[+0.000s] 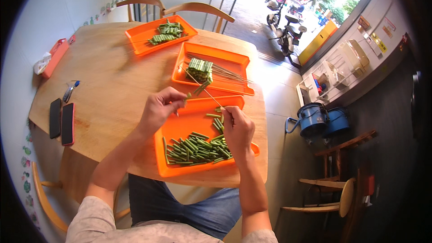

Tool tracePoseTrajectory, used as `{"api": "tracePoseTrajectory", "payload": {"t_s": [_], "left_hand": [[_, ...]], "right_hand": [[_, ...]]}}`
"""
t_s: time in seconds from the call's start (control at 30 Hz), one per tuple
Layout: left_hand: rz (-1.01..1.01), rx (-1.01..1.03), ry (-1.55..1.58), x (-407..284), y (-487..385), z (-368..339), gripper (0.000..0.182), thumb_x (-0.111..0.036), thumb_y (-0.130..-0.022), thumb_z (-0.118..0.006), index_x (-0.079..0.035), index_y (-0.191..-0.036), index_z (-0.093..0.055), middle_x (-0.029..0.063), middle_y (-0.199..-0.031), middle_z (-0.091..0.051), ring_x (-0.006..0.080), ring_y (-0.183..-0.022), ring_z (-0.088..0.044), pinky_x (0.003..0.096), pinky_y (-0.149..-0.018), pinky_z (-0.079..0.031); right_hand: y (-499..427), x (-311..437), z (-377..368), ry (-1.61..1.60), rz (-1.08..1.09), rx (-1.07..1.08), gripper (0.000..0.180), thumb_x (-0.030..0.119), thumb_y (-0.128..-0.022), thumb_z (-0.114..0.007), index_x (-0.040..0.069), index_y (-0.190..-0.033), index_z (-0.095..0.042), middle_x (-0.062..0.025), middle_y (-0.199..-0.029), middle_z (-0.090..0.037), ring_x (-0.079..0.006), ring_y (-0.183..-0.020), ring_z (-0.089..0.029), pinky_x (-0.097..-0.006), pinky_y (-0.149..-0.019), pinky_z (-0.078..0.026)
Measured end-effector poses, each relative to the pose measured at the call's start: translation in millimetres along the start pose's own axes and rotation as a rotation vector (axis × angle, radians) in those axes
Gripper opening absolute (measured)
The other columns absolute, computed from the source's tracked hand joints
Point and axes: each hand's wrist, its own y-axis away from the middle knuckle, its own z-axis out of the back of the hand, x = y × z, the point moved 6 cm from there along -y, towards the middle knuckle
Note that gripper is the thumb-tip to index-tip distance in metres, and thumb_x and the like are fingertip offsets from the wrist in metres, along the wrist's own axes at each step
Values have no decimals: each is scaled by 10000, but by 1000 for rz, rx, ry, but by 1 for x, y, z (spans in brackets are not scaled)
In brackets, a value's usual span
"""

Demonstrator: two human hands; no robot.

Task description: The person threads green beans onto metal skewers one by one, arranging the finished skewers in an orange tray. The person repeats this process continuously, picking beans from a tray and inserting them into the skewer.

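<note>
Between the fingertips of my left hand (161, 108) is a short cut green stem (188, 96), over the near orange tray (189, 104). My right hand (238, 125) grips the lower end of a thin wooden skewer (207, 93), which slants up and left. A few green stem pieces (201, 88) are threaded across this skewer. Many loose cut stems (197, 148) lie in the near tray below my hands. Just beyond, the middle orange tray (216, 49) holds a stack of threaded stems (199, 69) and a bundle of bare skewers (229, 71).
A far orange tray (138, 37) holds more threaded greens (167, 32). Two phones (68, 124), keys (71, 91) and a pink tissue box (55, 57) lie along the wooden table's (101, 74) left side. Chairs (199, 8) stand around it; blue buckets (312, 120) are on the floor at right.
</note>
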Motion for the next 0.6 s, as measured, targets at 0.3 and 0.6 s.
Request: {"api": "tracePoseTrajectory", "payload": {"t_s": [0.3,0.6], "left_hand": [[225,-74,900,27,-11,43,216,-195,-1015,-710,-32,-1158,-706,5,-944,-715,70,-807,-689,183,-643,-574],[245,-75,949,32,-10,41,203,-218,-1023,-699,-45,-1129,-687,17,-972,-671,88,-829,-640,189,-635,-549]], "right_hand": [[3,12,-9,-66,98,143,73,115,-960,-722,58,-929,-687,-118,-797,-708,-337,-671,-685,-402,-571,-517],[4,13,-9,-55,91,171,57,112,-958,-717,66,-940,-690,-110,-804,-718,-317,-658,-700,-400,-564,-523]]}}
